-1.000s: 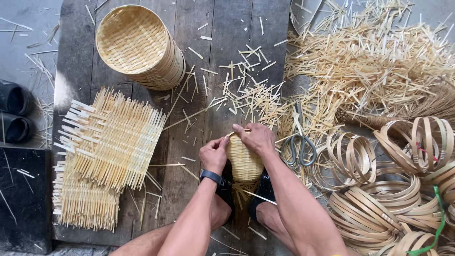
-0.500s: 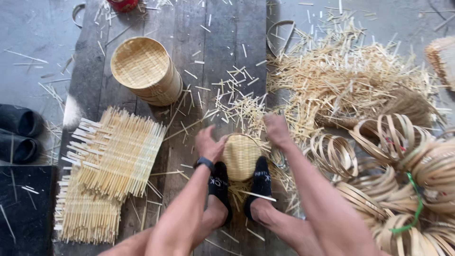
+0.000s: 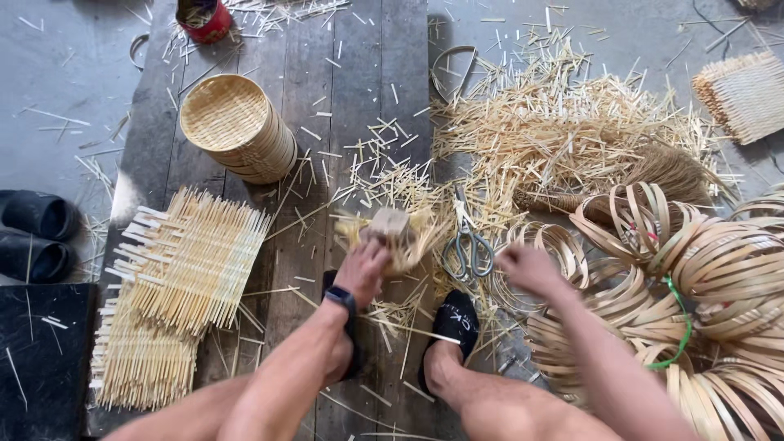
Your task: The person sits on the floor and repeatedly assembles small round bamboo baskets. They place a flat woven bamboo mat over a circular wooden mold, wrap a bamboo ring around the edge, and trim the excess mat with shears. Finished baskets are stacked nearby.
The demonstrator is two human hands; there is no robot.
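Resting on its side on the dark wooden planks (image 3: 359, 98), a stack of round woven baskets (image 3: 238, 128) shows only its flat woven base, so I cannot tell what lies inside; a red can (image 3: 204, 18) stands near the planks' far end, its contents unclear. The left hand (image 3: 363, 269) is closed around a small half-woven bamboo piece (image 3: 392, 233), blurred, pale yellow, with loose strips fanning out on both sides; it is held just above the planks, in front of the black-socked feet (image 3: 454, 327). The right hand (image 3: 527, 268) hangs just beside the scissors (image 3: 467, 249), its fingers loosely curled and holding nothing I can make out. Flat woven mats (image 3: 175, 286) lie to the left, bamboo hoops (image 3: 694, 278) are heaped to the right, and cut strips (image 3: 555, 131) litter the floor.
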